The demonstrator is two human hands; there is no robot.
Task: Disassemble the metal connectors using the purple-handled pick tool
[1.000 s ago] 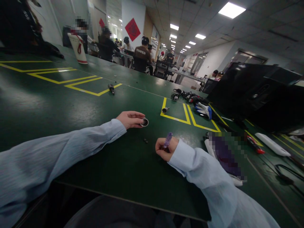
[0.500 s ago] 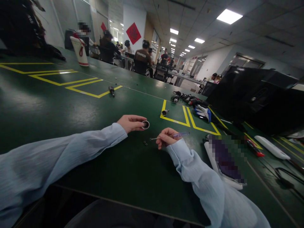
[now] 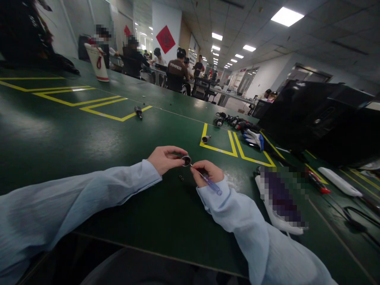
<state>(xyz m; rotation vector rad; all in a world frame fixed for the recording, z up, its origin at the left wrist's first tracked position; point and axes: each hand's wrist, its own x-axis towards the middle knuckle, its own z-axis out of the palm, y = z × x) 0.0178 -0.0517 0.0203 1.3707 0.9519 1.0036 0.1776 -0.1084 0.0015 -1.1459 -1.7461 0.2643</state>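
Note:
My left hand (image 3: 167, 159) is closed, thumb and fingers pinching a small round metal housing (image 3: 186, 160) whose dark hollow end faces me. My right hand (image 3: 209, 172) grips a screwdriver with a clear purple handle (image 3: 214, 187). Its thin shaft points up and left, with the tip at the rim of the housing; whether it goes inside I cannot tell. Just below the hands, a couple of tiny rings (image 3: 181, 177) lie on the green tabletop (image 3: 154, 213).
A similar metal part (image 3: 206, 139) sits within yellow tape, and a dark cylindrical part (image 3: 138, 112) lies farther left. Gloves (image 3: 253, 139) and tools are at the right, near a phone-like device (image 3: 282, 202). A paper cup (image 3: 97, 63) stands at the back left; people sit beyond.
The screwdriver has swung round from pointing left to pointing up and left, and its tip has come to the housing. My left hand has shifted slightly right with the housing.

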